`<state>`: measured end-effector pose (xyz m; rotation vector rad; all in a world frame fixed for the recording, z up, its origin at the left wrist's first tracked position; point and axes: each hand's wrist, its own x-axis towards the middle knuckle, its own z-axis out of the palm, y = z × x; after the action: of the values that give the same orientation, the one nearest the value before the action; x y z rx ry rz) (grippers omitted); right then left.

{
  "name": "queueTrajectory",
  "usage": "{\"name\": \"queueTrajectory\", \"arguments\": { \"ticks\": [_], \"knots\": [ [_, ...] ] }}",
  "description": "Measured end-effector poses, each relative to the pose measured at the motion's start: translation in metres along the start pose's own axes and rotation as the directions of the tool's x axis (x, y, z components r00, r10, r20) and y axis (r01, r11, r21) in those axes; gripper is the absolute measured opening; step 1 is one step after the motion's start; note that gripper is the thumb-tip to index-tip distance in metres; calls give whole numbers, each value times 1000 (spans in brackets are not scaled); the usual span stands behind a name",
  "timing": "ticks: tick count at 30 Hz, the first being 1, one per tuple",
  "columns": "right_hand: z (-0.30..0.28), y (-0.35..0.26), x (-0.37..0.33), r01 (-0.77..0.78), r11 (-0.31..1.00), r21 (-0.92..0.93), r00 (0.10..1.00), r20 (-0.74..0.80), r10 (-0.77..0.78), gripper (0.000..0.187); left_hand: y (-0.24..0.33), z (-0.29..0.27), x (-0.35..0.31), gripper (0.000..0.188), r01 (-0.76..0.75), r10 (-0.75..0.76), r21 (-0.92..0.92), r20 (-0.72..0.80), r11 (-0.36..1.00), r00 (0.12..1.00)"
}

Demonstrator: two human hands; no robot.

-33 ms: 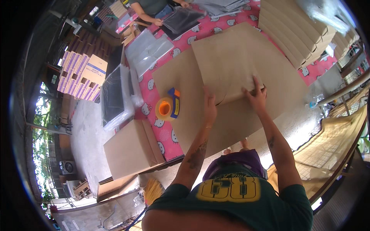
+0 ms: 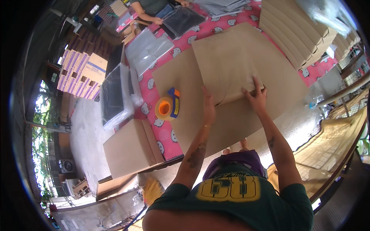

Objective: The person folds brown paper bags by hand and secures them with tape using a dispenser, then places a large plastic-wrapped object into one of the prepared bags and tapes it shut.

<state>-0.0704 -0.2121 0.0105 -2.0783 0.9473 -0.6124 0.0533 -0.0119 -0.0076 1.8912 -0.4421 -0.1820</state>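
A flat packet in brown kraft paper [image 2: 227,63] lies on a larger brown paper sheet [image 2: 175,73], its near edge folded and slightly raised. At the packet's near left corner is my left hand [image 2: 209,106], fingers along the edge and holding it. My right hand [image 2: 256,94] grips the near right part, with thumb and index finger spread on top and the other fingers bent at the edge. What lies inside the paper is hidden. Left of the packet, a roll of tape in a blue and orange dispenser [image 2: 169,106] rests at the sheet's edge.
A pink patterned cloth [image 2: 148,92] covers the table. Stacked brown cartons [image 2: 295,32] stand at the far right. Clear plastic sleeves [image 2: 148,52] lie far left. A brown box [image 2: 129,150] stands by the left edge. Across the table, a co-worker's hand [image 2: 157,20] holds a dark plastic-covered packet [image 2: 183,21].
The co-worker's dark packet has shifted and tilted a little. My left hand has slid very slightly along the paper edge; my right hand stays in place.
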Motion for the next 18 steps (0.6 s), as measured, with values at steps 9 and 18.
{"name": "queueTrajectory", "arguments": {
  "ticks": [9, 18],
  "knots": [
    [-32, 23, 21, -157, 775, 612, 982, 180, 56, 70, -20, 6, 1, 72, 72, -73, -124, -11, 990, 997],
    [-199, -127, 65, 287, 604, 744, 914, -23, -406, 64, 283, -82, -52, 83, -59, 48, -564, -34, 824, 998]
  ]
}}
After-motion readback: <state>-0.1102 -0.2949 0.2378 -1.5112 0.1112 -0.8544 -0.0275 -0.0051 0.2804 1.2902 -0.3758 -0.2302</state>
